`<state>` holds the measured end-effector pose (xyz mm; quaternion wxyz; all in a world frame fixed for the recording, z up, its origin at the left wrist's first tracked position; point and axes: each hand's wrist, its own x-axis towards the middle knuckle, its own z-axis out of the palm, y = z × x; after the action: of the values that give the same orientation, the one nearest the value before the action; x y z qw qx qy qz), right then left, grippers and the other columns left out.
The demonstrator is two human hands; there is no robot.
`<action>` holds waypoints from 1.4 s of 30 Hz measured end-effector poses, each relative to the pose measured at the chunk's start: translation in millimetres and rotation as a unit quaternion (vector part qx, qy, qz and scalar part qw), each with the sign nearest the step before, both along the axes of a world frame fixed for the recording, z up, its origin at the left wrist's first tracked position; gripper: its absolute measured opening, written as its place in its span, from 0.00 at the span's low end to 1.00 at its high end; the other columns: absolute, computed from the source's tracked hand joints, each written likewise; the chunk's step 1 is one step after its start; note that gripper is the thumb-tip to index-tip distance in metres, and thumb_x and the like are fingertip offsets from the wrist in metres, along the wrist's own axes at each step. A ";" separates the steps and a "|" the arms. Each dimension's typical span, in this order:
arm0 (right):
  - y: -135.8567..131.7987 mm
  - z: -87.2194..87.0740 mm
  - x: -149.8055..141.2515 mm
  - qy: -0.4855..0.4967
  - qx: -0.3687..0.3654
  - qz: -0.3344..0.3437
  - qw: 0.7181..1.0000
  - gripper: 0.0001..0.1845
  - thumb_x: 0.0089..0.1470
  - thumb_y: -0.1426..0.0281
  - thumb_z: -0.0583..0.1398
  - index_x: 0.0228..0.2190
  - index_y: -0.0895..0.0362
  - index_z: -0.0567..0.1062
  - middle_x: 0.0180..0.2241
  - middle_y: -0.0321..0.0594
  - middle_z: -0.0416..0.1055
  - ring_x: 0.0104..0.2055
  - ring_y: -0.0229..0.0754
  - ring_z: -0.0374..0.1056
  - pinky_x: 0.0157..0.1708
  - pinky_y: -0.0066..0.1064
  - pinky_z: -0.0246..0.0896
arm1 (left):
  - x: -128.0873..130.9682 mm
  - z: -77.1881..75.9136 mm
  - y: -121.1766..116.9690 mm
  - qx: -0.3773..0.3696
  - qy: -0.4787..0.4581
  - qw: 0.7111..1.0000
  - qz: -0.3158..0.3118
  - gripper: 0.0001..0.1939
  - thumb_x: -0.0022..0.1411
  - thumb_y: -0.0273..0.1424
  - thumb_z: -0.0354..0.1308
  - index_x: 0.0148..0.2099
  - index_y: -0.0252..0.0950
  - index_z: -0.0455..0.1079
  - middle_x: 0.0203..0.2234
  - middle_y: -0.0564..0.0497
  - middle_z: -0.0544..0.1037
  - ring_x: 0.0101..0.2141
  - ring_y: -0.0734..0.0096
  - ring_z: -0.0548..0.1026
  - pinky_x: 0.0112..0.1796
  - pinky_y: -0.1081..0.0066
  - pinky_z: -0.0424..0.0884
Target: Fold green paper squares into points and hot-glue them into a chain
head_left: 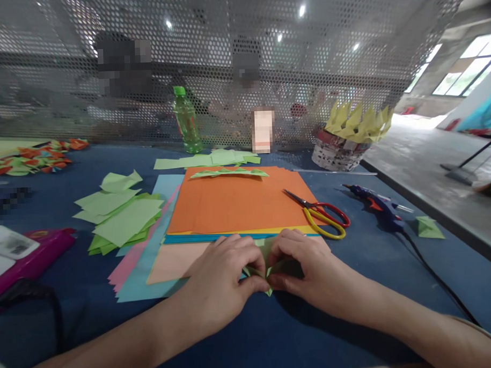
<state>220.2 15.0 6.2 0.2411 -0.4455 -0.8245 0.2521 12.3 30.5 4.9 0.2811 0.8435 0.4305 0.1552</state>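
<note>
Between my left hand (pixel 236 270) and my right hand (pixel 302 265) is a small folded piece of light green paper (pixel 268 291). Thumbs and fingers of both hands pinch it, and they cover most of it. Just beyond my hands lies a stack of coloured sheets with orange paper (pixel 238 200) on top. A strip of folded green paper (pixel 229 174) rests on the far part of the orange sheet. Scissors (pixel 317 211) with one red and one yellow handle lie on the right side of the stack, blades pointing away to the left.
A glue gun (pixel 377 203) with a trailing cord and a folded green piece (pixel 429 227) lie right. Cut green papers (pixel 123 218) lie left, near a magenta device (pixel 34 256). Behind stand a green bottle (pixel 187 121), a pot with yellow paper points (pixel 343 143) and a perforated screen (pixel 212 56).
</note>
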 end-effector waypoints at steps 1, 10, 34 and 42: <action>0.0 -0.2 0.0 0.001 0.001 0.000 1.000 0.11 0.48 0.81 0.66 0.31 0.56 0.72 0.33 0.34 0.71 0.37 0.39 0.66 0.36 0.29 0.57 | 0.3 -0.4 0.1 0.002 -0.001 1.000 0.000 0.10 0.57 0.26 0.70 0.31 0.39 0.70 0.31 0.58 0.73 0.38 0.65 0.70 0.39 0.66 0.58; -0.4 -1.7 0.6 0.001 0.005 0.003 1.000 0.11 0.50 0.80 0.67 0.32 0.56 0.72 0.34 0.33 0.71 0.38 0.38 0.66 0.36 0.29 0.57 | 0.0 -1.0 -2.7 0.012 0.004 1.000 0.002 0.11 0.59 0.28 0.69 0.32 0.39 0.69 0.32 0.57 0.73 0.37 0.65 0.69 0.38 0.65 0.58; -6.2 0.1 -6.6 -0.023 -0.015 -0.044 0.999 0.24 0.45 0.68 0.74 0.43 0.53 0.73 0.43 0.36 0.72 0.45 0.42 0.67 0.44 0.32 0.58 | -2.7 -4.2 1.5 -0.005 -0.015 0.998 0.054 0.14 0.54 0.28 0.63 0.42 0.42 0.63 0.39 0.54 0.71 0.41 0.60 0.70 0.40 0.63 0.63; -3.8 -0.6 -6.5 -0.029 -0.025 -0.056 0.998 0.25 0.43 0.68 0.74 0.41 0.53 0.72 0.42 0.35 0.72 0.42 0.42 0.66 0.42 0.32 0.59 | -4.2 -3.5 2.2 -0.007 -0.001 0.996 0.088 0.18 0.52 0.32 0.67 0.42 0.42 0.63 0.39 0.54 0.70 0.41 0.59 0.70 0.38 0.63 0.64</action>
<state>213.7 11.2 5.6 0.2197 -0.5042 -0.7983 0.2455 8.1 32.7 1.4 0.2731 0.7999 0.5042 0.1771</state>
